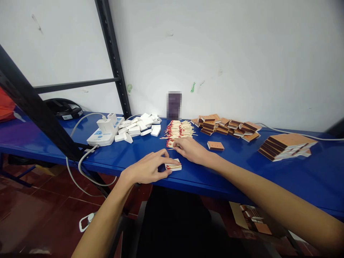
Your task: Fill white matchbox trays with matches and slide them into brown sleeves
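Observation:
My left hand (150, 166) grips a small white matchbox tray (176, 167) near the table's front edge, its thumb at the near left side and a finger stretched over the top. A few red-tipped matches lie inside the tray. Just behind it, my right hand (189, 148) has its fingers closed in a pinch on matches at the near edge of a large heap of loose matches (180, 129). How many it pinches is hidden by the fingers. Right of that hand, a single brown matchbox (215, 146) lies flat on the blue table (242, 172).
White trays (139, 125) are heaped left of the matches, beside a power strip (106, 132) with cables. Brown matchboxes (228, 127) lie piled at the back right, with a neat stack (286, 145) farther right. A black upright post (40, 104) stands left. Below is an open carton (249, 218).

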Tool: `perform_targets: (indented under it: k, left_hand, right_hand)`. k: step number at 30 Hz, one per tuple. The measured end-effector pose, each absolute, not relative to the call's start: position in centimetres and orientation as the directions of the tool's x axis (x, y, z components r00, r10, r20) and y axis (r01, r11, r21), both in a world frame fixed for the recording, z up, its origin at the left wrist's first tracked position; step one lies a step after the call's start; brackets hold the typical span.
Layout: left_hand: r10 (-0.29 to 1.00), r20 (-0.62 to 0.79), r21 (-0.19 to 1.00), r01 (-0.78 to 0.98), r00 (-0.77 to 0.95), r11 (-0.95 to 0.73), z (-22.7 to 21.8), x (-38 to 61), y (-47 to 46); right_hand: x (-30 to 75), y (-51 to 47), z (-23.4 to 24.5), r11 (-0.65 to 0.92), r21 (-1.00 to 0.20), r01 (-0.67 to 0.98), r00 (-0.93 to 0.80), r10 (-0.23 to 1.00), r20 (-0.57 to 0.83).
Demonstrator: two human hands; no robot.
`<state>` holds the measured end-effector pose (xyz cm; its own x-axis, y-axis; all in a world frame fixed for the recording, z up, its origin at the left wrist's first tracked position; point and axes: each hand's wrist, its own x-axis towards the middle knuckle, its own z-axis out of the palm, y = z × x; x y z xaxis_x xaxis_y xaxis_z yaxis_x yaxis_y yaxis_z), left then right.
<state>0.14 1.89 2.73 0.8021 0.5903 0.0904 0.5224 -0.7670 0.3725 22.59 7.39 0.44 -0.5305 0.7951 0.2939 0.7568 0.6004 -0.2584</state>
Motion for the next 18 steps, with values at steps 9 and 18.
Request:
perform_targets:
  k: [9, 18]
  left_hand:
    - [0.62, 0.184, 0.485, 0.478, 0.763, -0.732, 2.5, 0.0, 2.4]
    - [0.723, 0.351, 0.5, 0.533, 0.595, -0.682, 1.6, -0.2, 4.5]
  right_hand:
    - [22.4, 6.4, 0.6, 0.598, -0.324, 0.733, -0.53, 0.801, 0.281]
    - [25.4, 4.6, 1.6, 0.525, -0.332, 0.784, -0.441, 0.847, 0.297]
